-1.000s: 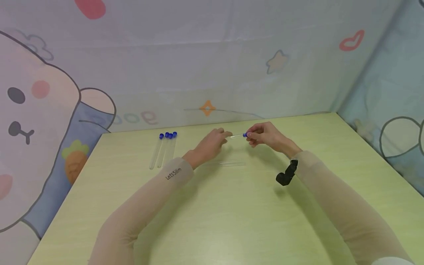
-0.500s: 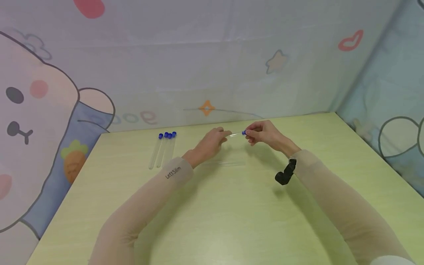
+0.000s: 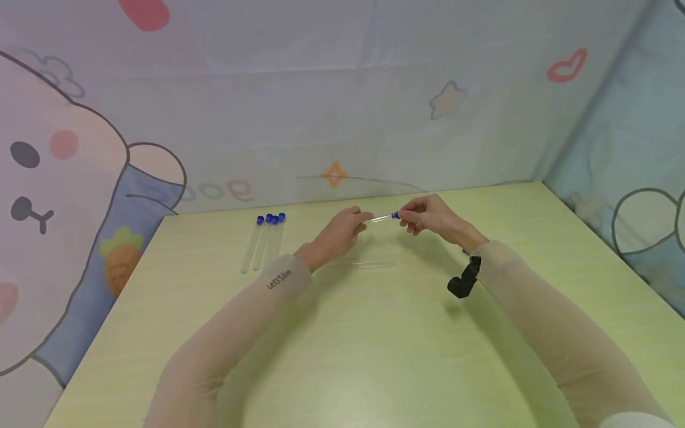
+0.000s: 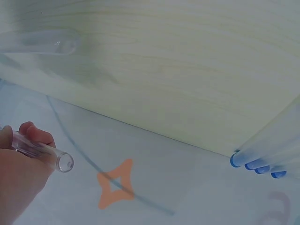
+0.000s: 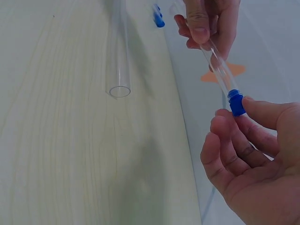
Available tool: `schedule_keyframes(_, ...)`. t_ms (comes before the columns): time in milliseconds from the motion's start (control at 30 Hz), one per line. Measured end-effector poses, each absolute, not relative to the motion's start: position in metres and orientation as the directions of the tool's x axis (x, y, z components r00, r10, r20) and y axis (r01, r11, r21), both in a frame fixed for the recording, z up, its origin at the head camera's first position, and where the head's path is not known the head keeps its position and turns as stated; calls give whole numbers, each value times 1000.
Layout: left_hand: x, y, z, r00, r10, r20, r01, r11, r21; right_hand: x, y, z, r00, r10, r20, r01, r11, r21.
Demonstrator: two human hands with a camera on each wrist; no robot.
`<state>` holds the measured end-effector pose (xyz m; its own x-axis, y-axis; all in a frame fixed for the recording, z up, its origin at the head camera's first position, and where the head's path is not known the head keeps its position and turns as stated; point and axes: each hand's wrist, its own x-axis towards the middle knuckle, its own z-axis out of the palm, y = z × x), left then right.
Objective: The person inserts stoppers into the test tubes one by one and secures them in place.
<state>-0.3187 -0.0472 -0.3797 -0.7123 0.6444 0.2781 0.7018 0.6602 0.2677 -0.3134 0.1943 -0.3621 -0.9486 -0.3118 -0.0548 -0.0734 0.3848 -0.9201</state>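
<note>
My left hand (image 3: 338,235) grips a clear test tube (image 5: 220,70) between thumb and fingers, holding it above the table. The rounded end of that tube pokes out behind the hand in the left wrist view. Thumb and fingertips of my right hand (image 3: 432,217) pinch a blue cap (image 5: 237,103) at the tube's other end. In the right wrist view the cap's narrower part sits in the tube's mouth, its wider part outside. Below the hands, an uncapped clear tube (image 5: 119,56) lies on the table, partly behind the left wrist in the head view.
Several blue-capped tubes (image 3: 262,245) lie side by side left of my left arm, caps toward the back. A small blue piece (image 3: 464,251) shows beside my right wrist, mostly hidden. A printed cloth wall (image 3: 374,119) rises along the table's (image 3: 348,356) back edge.
The right hand and cap have shifted only slightly, and the tube stays between both hands. A small blue piece now shows beside the right wrist. The left hand has stayed in place.
</note>
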Motion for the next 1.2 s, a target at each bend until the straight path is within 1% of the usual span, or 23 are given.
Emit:
schedule_keyframes(267, -316, -46, -378, -686, 657, 312, 727, 633, 265, -311, 194, -364, -945, -325, -27, -78, 307, -949)
schedule_keyframes(600, -314, -43, -375, -727, 628, 277, 685, 643, 342, -311, 188, -366, -962, -272, -12, -32, 159, -987)
schedule_keyframes(967, -312, -41, -377, -725, 631, 276, 688, 653, 317, -308, 184, -369, -971, -239, -22, 1, 90, -996)
schedule_keyframes(1200, -312, -39, -377, -727, 617, 302, 687, 651, 322, -310, 183, -365, -976, -215, -23, 5, 87, -996)
